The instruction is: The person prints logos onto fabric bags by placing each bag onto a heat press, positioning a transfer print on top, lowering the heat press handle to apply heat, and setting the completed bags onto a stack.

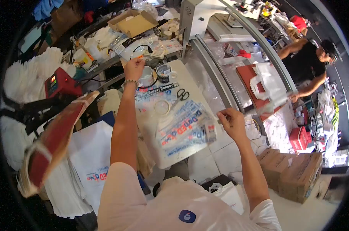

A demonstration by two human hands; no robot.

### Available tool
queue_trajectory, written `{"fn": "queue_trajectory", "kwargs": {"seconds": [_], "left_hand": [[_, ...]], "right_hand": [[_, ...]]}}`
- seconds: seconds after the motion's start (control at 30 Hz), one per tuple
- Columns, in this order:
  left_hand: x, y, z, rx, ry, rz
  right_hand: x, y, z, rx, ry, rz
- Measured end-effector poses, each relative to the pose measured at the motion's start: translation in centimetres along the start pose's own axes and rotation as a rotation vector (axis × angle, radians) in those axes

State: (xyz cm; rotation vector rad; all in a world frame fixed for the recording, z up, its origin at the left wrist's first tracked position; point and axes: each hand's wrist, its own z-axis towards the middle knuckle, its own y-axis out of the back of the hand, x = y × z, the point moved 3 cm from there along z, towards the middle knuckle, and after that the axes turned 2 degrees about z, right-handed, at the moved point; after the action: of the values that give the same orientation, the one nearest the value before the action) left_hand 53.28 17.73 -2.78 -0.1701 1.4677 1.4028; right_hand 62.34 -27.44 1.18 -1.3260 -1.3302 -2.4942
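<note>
My left hand (134, 69), a beaded bracelet at its wrist, reaches over the far left corner of the white table (147, 133). Its fingers are pinched beside a small orange item, and I cannot make out what they hold. Below it stand a mug (146, 77) and a cup with a dark pattern (163, 73). My right hand (233, 122) is raised past the table's right edge, fingers curled together; whatever is in them is too small to name. Between the hands lie black scissors (183, 94), a tape roll (161, 107) and printed transfer sheets (182, 129).
A heat press with a red pad (47, 154) and red controller (61, 82) stands left, beside printed white bags (90, 150). Right is a grey-framed machine (213, 69) with a white bag (263, 82) on it; a person in black (305, 65) stands there. Cardboard boxes (292, 173) sit on the floor.
</note>
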Motion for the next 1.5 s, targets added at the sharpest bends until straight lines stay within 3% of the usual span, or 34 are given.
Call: {"fn": "queue_trajectory", "kwargs": {"seconds": [0.13,0.33,0.4,0.43,0.5,0.73,0.8,0.87,0.9,0.93,0.97,1.0,1.07,1.13,1.2,1.23,1.3,1.43,1.5], "left_hand": [[3.9,-5.6,8.3,-0.044,0.007,0.064],[6.0,-10.6,15.8,0.134,0.048,0.281],[6.1,-10.9,16.8,0.076,0.089,0.593],[6.6,-10.8,17.0,0.081,0.097,0.603],[6.9,-10.9,17.3,0.006,-0.192,0.726],[7.7,-11.2,18.0,0.005,-0.390,0.696],[7.7,-10.8,18.5,0.055,-0.373,0.688],[7.2,-10.5,20.5,0.130,-0.487,0.861],[7.6,-9.0,22.0,-0.190,-0.590,0.578],[5.5,-6.3,22.8,-0.322,-0.543,0.438],[3.9,-4.3,23.7,-0.380,-0.331,0.562],[4.2,-3.8,23.9,-0.384,-0.320,0.564],[5.5,-1.6,25.0,-0.316,0.017,0.776],[5.2,0.3,23.2,-0.286,0.130,0.768],[4.9,1.0,19.0,-0.308,-0.028,0.580],[5.4,1.0,16.4,-0.337,-0.164,0.533],[4.6,0.9,10.1,-0.257,-0.068,0.357],[2.2,0.1,-3.7,-0.277,-0.050,0.118],[0.0,-0.6,-11.6,-0.179,0.119,0.019]], "right_hand": [[-1.8,-3.2,10.8,0.055,0.018,0.034],[-5.4,-12.5,24.6,0.109,0.013,0.050],[-5.7,-16.5,28.9,0.163,0.054,-0.003],[-5.8,-18.8,30.6,0.178,0.089,-0.038],[-5.6,-23.2,33.8,0.155,0.258,-0.081],[-5.1,-33.8,40.0,0.211,0.244,-0.288],[-5.6,-35.2,40.8,0.359,0.149,-0.309],[-6.4,-36.3,41.2,0.367,0.171,-0.276],[-6.8,-36.5,41.3,0.361,0.182,-0.248],[-6.9,-36.5,41.5,0.359,0.178,-0.254],[-6.9,-36.5,41.9,0.382,0.168,-0.294],[-6.7,-36.6,41.6,0.418,0.157,-0.330],[-6.6,-35.9,40.9,0.390,0.194,-0.326],[-6.6,-34.3,40.2,0.348,0.221,-0.320],[-6.8,-31.1,38.8,0.046,0.167,-0.167],[-6.7,-29.4,37.9,0.049,0.177,-0.166],[-5.8,-24.1,35.7,-0.207,0.189,0.178],[-3.1,-16.5,26.7,-0.148,0.070,0.450],[-2.2,-15.4,20.2,-0.061,0.002,0.494]]}}
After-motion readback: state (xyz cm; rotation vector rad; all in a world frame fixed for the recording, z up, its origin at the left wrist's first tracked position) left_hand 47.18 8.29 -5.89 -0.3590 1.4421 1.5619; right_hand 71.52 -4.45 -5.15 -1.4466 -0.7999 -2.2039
